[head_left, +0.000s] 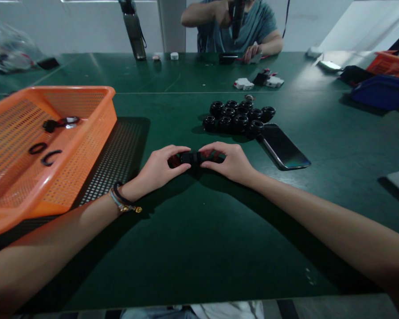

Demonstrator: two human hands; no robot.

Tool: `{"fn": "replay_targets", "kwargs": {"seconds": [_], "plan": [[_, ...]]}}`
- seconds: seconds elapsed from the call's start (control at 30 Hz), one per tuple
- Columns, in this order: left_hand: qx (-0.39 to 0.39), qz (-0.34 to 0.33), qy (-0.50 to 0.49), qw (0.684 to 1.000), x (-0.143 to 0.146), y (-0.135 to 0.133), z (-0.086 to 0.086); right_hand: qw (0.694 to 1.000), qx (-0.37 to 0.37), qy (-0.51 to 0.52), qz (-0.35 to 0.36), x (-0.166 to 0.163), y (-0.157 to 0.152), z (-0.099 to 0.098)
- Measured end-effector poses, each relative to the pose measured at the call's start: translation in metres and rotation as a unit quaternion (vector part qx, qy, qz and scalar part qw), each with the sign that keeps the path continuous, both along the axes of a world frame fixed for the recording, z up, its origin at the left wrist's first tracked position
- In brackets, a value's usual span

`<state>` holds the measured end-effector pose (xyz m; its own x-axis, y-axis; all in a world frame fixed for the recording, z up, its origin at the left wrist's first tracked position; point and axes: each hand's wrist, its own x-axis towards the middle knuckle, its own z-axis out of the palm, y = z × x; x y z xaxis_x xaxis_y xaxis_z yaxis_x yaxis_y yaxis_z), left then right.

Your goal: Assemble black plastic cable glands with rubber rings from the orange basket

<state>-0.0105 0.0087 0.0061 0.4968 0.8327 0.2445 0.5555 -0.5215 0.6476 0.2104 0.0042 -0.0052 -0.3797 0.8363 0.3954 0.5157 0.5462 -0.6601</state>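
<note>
Between my two hands is a small black cylindrical part [194, 158], held low over the green table [199, 248]. My left hand [159, 167] pinches its left end between thumb and fingers. From the other side, my right hand [231, 163] grips the right end the same way. Fingers cover both ends, so its full shape is hidden. Just beyond my right hand stands a cluster of several glossy black round parts [241, 122] with holes in their tops. A smartphone [284, 146] lies against that cluster, dark screen up.
An orange basket [111, 99] at left contains black rings [37, 148] and a cabled piece [61, 123]. Across the table a person [234, 26] holds a dark power tool. A bottle [133, 33], white connectors [243, 83] and a blue bin [379, 91] stand farther back.
</note>
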Motion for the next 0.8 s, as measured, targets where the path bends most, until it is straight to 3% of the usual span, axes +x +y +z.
{"fn": "replay_targets", "kwargs": {"seconds": [0.8], "plan": [[-0.027,0.012,-0.022,0.999,0.0015,0.0011,-0.0019,1.0,0.009,-0.016,-0.006,0.0,-0.0019,0.0008]]}}
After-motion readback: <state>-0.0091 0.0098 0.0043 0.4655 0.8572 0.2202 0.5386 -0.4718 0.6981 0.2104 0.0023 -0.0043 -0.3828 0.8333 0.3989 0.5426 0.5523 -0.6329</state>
